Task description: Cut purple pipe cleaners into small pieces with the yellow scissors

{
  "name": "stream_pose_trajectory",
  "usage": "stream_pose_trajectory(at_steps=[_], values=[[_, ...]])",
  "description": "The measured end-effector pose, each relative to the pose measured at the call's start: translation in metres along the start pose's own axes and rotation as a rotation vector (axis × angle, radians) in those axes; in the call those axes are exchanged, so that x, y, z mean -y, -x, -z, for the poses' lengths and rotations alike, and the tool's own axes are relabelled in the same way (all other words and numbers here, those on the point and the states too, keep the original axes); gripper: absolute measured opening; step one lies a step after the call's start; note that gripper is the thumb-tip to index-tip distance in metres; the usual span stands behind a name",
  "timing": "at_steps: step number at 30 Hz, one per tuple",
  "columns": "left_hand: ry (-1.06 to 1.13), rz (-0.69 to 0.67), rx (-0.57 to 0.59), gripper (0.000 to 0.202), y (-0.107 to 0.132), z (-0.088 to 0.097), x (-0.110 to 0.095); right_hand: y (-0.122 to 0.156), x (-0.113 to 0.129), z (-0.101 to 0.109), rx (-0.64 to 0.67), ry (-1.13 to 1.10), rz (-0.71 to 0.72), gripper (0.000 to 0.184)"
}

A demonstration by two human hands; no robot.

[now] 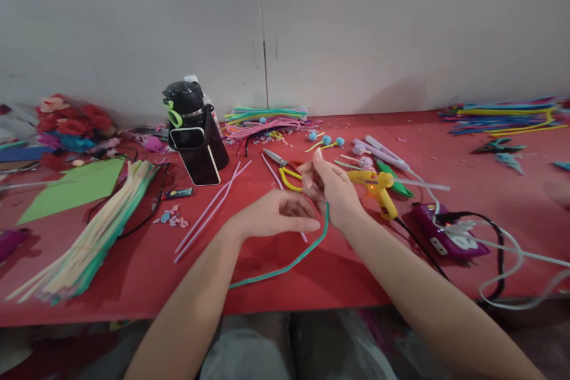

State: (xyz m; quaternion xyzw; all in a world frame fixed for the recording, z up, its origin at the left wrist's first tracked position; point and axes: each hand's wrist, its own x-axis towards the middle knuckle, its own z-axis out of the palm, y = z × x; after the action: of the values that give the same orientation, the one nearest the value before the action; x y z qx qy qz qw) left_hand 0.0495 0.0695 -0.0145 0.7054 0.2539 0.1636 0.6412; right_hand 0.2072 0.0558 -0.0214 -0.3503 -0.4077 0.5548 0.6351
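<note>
My right hand (pixel 337 193) is closed on a teal pipe cleaner (pixel 285 270), which bends down from the palm and runs left under my left forearm. My left hand (pixel 278 214) is just beside it, fingers loosely curled and thumb apart, with nothing visible in it. Just behind the hands lie scissors with yellow handles (pixel 290 180), partly covered by my right fingers. A yellow glue gun (pixel 376 185) with a glue stick in its back rests right of my right hand. Lilac pipe cleaners (pixel 214 211) lie to the left.
A phone (pixel 198 160) leans against a black bottle (pixel 184 98). A bundle of cream and green pipe cleaners (pixel 95 237) lies on the left. A purple power strip (pixel 445 234) with looping cables sits on the right. Small blue pompom flowers (pixel 327 139) are behind the hands.
</note>
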Motion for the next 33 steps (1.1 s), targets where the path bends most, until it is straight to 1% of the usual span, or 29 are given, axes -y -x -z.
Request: stream_pose_trajectory(at_steps=[2, 3, 6, 9, 11, 12, 14, 15, 16, 17, 19, 20, 22, 23, 25, 27, 28, 30, 31, 32, 33], values=[[0.023, 0.020, 0.062, 0.020, -0.003, -0.006, 0.003, -0.001, 0.001, 0.002, 0.002, -0.003, 0.017, 0.051], [0.028, 0.019, 0.063, 0.019, -0.004, -0.007, 0.004, -0.002, 0.002, 0.002, 0.002, -0.001, 0.024, 0.051], [-0.005, -0.014, 0.003, 0.019, -0.004, -0.007, 0.001, -0.004, 0.003, 0.005, -0.017, 0.008, 0.051, 0.049], [-0.061, -0.025, 0.006, 0.023, -0.003, -0.008, -0.001, -0.005, 0.003, 0.006, -0.039, -0.004, 0.072, 0.048], [-0.100, 0.023, 0.060, 0.026, -0.004, -0.012, 0.000, -0.006, 0.003, 0.006, -0.042, -0.016, 0.080, 0.046], [-0.109, 0.059, 0.105, 0.026, -0.005, -0.014, 0.001, -0.005, 0.004, 0.005, -0.042, -0.023, 0.085, 0.045], [-0.086, 0.122, 0.194, 0.027, -0.006, -0.017, 0.004, -0.006, 0.004, 0.005, -0.057, -0.027, 0.102, 0.043], [-0.065, 0.141, 0.217, 0.030, -0.006, -0.017, 0.004, -0.006, 0.004, 0.006, -0.077, -0.018, 0.121, 0.043], [-0.048, 0.145, 0.208, 0.033, -0.005, -0.015, 0.004, -0.008, 0.004, 0.008, -0.103, -0.002, 0.148, 0.044], [-0.039, 0.140, 0.171, 0.034, -0.003, -0.011, 0.003, -0.010, 0.004, 0.010, -0.132, 0.014, 0.181, 0.045], [-0.050, 0.104, 0.050, 0.033, 0.002, 0.000, 0.001, -0.014, 0.004, 0.016, -0.178, 0.029, 0.238, 0.042], [-0.045, 0.087, 0.012, 0.035, 0.005, 0.006, -0.001, -0.017, 0.004, 0.019, -0.188, 0.025, 0.254, 0.040], [-0.031, 0.051, -0.119, 0.036, 0.011, 0.019, -0.004, -0.020, 0.003, 0.025, -0.178, 0.027, 0.255, 0.035], [-0.030, 0.032, -0.186, 0.038, 0.014, 0.024, -0.005, -0.021, 0.002, 0.027, -0.168, 0.054, 0.252, 0.033], [-0.039, 0.000, -0.255, 0.040, 0.017, 0.031, -0.006, -0.019, 0.002, 0.028, -0.146, 0.202, 0.295, 0.030], [-0.064, -0.005, -0.270, 0.040, 0.017, 0.032, -0.005, -0.016, 0.001, 0.027, -0.109, 0.462, 0.454, 0.025], [-0.071, 0.005, -0.263, 0.038, 0.016, 0.032, -0.004, -0.015, 0.000, 0.026, -0.058, 0.611, 0.558, 0.023], [-0.069, 0.037, -0.241, 0.035, 0.014, 0.030, -0.003, -0.012, -0.002, 0.025, 0.113, 0.866, 0.732, 0.028], [-0.066, 0.050, -0.231, 0.035, 0.013, 0.029, -0.003, -0.012, -0.003, 0.025, 0.209, 0.954, 0.779, 0.029], [-0.068, 0.060, -0.223, 0.035, 0.013, 0.028, -0.003, -0.012, -0.005, 0.025, 0.290, 1.015, 0.794, 0.027], [-0.079, 0.064, -0.220, 0.035, 0.012, 0.028, -0.004, -0.012, -0.007, 0.026, 0.344, 1.054, 0.788, 0.024]])
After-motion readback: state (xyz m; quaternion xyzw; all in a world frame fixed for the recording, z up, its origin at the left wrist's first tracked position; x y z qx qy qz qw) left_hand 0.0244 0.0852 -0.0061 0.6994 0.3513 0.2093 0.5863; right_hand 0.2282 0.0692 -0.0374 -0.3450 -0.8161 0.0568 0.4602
